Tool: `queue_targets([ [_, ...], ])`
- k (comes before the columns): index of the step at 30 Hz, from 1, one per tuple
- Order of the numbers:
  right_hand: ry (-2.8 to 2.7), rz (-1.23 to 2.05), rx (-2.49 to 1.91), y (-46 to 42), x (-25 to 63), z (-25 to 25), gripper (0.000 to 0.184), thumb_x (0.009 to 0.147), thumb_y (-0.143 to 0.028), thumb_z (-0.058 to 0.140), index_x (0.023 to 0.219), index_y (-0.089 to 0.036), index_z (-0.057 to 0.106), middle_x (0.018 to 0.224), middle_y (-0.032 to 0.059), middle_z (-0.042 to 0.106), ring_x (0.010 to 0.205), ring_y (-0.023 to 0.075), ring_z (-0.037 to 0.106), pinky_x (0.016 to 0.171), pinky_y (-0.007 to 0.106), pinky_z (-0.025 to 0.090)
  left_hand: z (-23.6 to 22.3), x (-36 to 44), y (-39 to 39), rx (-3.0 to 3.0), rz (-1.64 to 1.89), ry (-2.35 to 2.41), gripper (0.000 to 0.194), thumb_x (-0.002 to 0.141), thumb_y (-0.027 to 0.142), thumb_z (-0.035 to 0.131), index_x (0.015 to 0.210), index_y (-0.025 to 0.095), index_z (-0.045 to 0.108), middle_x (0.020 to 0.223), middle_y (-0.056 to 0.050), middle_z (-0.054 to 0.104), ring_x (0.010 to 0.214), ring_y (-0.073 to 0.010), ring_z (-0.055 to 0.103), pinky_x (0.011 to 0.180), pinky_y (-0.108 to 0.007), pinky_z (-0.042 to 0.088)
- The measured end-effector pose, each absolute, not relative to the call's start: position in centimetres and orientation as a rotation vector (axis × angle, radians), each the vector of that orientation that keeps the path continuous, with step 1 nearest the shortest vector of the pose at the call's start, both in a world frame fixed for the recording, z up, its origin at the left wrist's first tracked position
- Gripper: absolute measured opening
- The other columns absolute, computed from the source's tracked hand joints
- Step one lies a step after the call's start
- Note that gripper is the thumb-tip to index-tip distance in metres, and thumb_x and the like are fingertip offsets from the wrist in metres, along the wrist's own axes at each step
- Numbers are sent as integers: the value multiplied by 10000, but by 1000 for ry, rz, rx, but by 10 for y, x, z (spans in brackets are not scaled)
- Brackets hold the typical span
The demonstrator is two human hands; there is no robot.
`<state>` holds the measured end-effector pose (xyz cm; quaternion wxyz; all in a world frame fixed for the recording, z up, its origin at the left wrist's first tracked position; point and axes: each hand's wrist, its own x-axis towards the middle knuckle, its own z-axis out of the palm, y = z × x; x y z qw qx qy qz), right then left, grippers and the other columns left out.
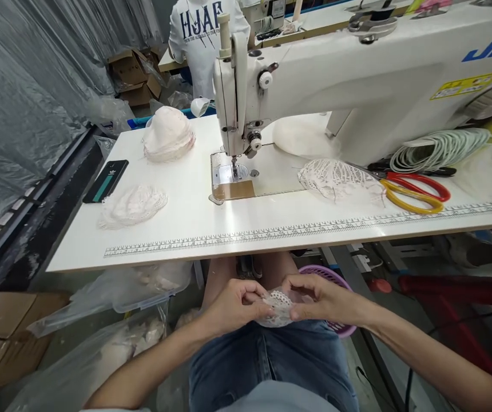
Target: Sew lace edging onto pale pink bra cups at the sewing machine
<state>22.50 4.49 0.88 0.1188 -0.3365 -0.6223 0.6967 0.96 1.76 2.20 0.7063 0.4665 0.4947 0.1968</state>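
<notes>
Down at the lower centre, over the lap, the left hand (pixel 235 303) and right hand (pixel 318 297) are both pinching a small lace piece (pixel 277 308), keeping its edges lined up below the table (pixel 194 217).

Both forearms are bare from the lower frame edge up to the wrists, with no sleeve, watch, bracelet or glove on either. The left hand (pixel 233 306) and the right hand (pixel 318 298) are bare as well; no ring shows on the fingers that face the camera, and the nails look short and unpainted, though they are small in the view. The person wears blue denim jeans (pixel 272 360), mid-wash, faded paler along the thighs, with a stitched centre seam and fly running down the front. At the very bottom edge a strip of pale light-blue or grey top (pixel 267 400) overlaps the waistband. The knees are bare.
</notes>
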Motion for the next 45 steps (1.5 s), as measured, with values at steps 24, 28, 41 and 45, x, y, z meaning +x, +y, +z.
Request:
queue_targets([
  [24,-2104,1818,-936,40,205,5,209,882,-413,511,866,-208,474,703,-44,455,602,100,372,557,217,297,27,-1,17,1296,273,1172,243,712,329,624,787,105,684,567,-9,602,491,-92,445,484,-197,299],
  [28,-2176,1718,-970,35,206,7,162,893,-353,491,822,-209,471,757,-24,523,691,125,462,634,231,338,26,-1,16,1301,260,1221,248,690,349,641,748,111,682,504,26,516,477,-80,388,464,-192,273],
  [41,-2072,1731,-1061,34,203,1,227,897,-425,471,824,-211,486,703,-25,510,630,120,447,641,254,355,20,-5,15,1311,285,1181,245,728,355,615,752,117,663,496,27,486,482,-81,365,480,-196,286],
  [45,-1930,1831,-1068,33,198,0,272,887,-464,468,810,-203,463,664,-39,433,556,95,363,501,215,291,20,-6,15,1317,263,1187,235,730,341,611,747,113,667,495,28,501,478,-81,374,474,-194,293],
])
